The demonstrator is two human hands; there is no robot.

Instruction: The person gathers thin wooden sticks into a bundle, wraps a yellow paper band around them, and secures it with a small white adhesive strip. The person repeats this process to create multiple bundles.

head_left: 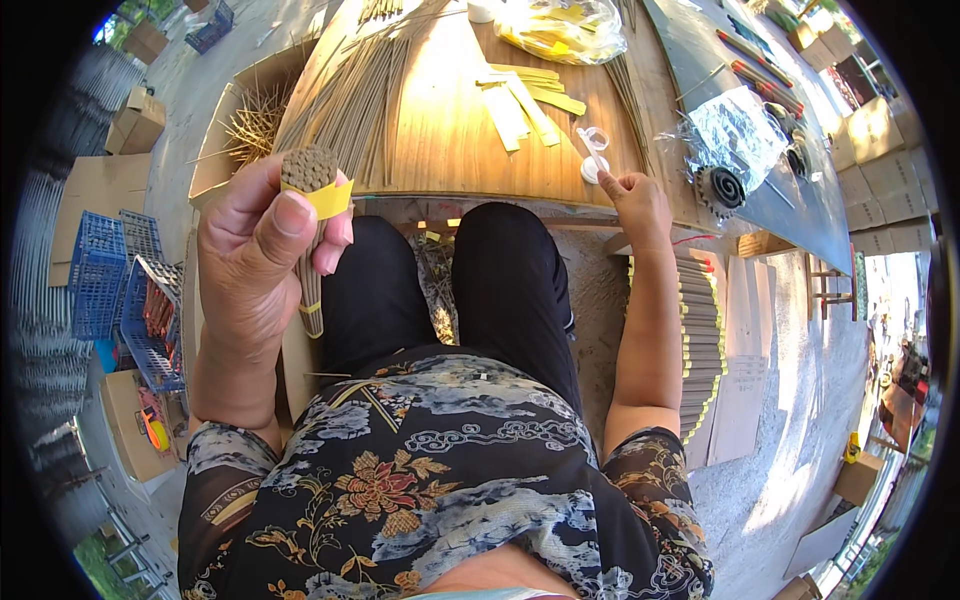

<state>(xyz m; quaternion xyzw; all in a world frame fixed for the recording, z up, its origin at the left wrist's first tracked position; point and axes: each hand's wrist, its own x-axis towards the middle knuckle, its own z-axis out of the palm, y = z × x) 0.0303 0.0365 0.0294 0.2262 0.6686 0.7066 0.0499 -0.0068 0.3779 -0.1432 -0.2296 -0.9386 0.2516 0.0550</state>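
My left hand (250, 245) is raised at the left, its fingers wrapped round a bundle of incense sticks (309, 168). The packed brown ends face up. A yellow paper strip (332, 199) goes round the bundle near its top, with one end sticking out under my fingers. Lower down, a second narrow yellow band circles the same bundle. At the table's near edge, my right hand (642, 205) has its fingertips pinched together beside a small white pot (590, 172) with a clear lid tilted up. Whatever those fingertips hold is too small to tell.
Yellow paper strips (520, 105) and a plastic bag of more strips (560, 30) lie on the wooden table (450, 150). Loose incense sticks (350, 110) spread over its left side. A cardboard box (210, 150) stands left, a black tape roll (720, 188) right. Banded bundles (702, 340) are stacked below.
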